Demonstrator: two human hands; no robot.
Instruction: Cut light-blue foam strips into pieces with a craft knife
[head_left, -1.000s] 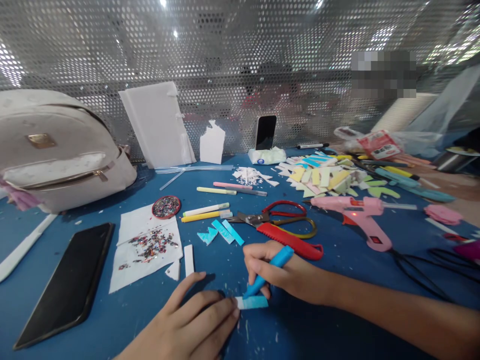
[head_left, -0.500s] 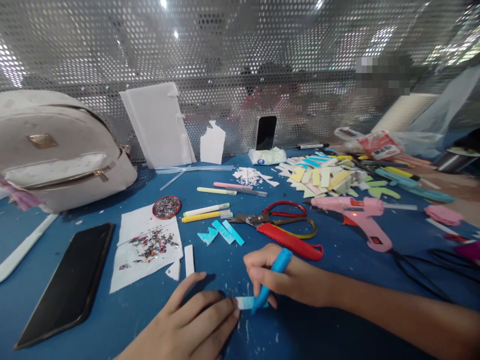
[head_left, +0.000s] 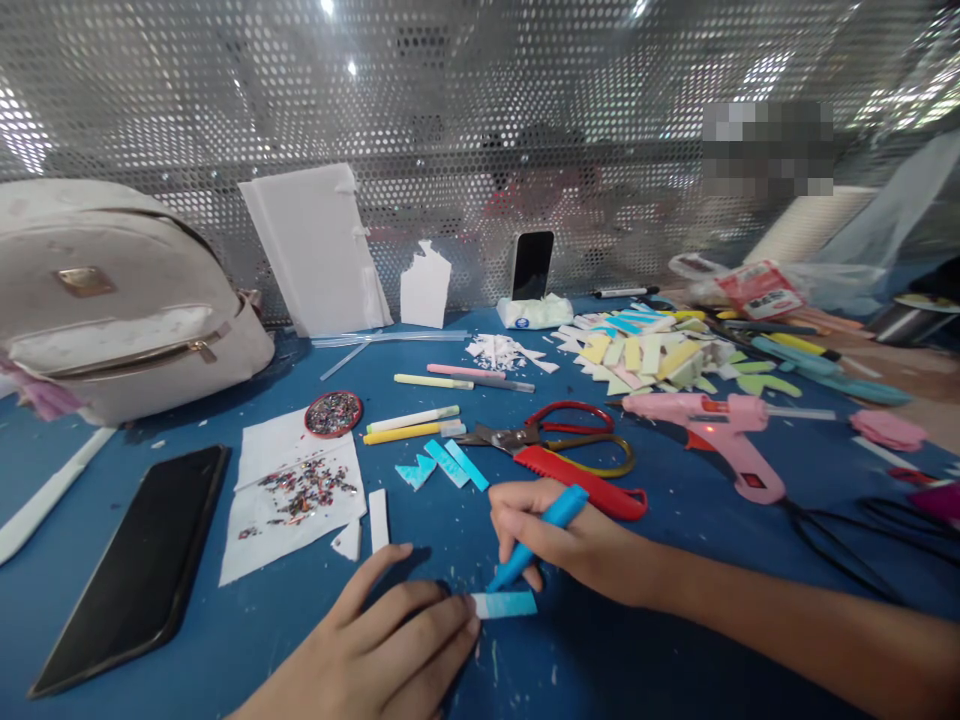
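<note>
My right hand (head_left: 551,535) grips a blue marker (head_left: 541,537), tilted with its tip at the upper edge of a small strip (head_left: 510,604). The strip is mostly coloured light blue; its left end is white and partly under the fingertips of my left hand (head_left: 405,635). That left hand lies flat on the table, fingers stretched, pressing the strip down. Just beyond my hands lie blue-coloured pieces (head_left: 454,465), and a white strip (head_left: 379,521) rests near my left index finger.
Scissors (head_left: 510,437) and a red-handled cutter (head_left: 581,483) lie beyond my right hand. Further right is a pink glue gun (head_left: 712,425) with a black cord. A phone (head_left: 139,560), paper with glitter (head_left: 255,540), several markers (head_left: 412,418) and a backpack (head_left: 127,320) occupy the left side.
The marker tip has moved left and up along the strip, and the marker leans over more. More of the strip's blue part is now visible. My left hand stays put.
</note>
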